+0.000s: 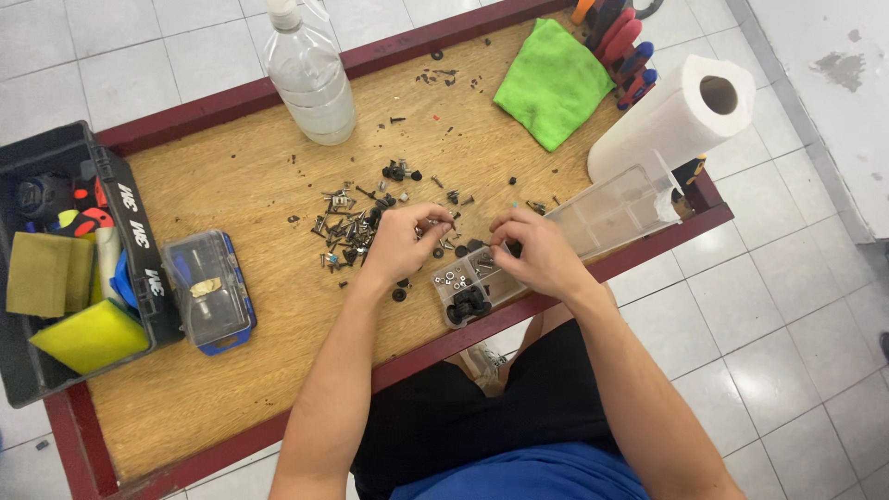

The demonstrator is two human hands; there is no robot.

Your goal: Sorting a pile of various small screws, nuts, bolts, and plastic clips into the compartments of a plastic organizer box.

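Observation:
My left hand [405, 243] rests on the wooden table [231, 370] beside a scattered pile of small dark screws and parts [352, 227]; its fingertips pinch something tiny that I cannot make out. My right hand [535, 252] lies over a clear plastic compartment box [602, 218], fingers curled above its near compartments. Those near compartments hold black parts and small nuts [468, 296]. Whether the right hand holds anything is hidden.
A clear spray bottle [310, 74] stands at the table's back. A green cloth [553, 81], coloured-handled tools [620, 46] and a paper towel roll [681, 116] sit back right. At left lie a small blue-edged case [208, 292] and a black toolbox [56, 268] with sponges.

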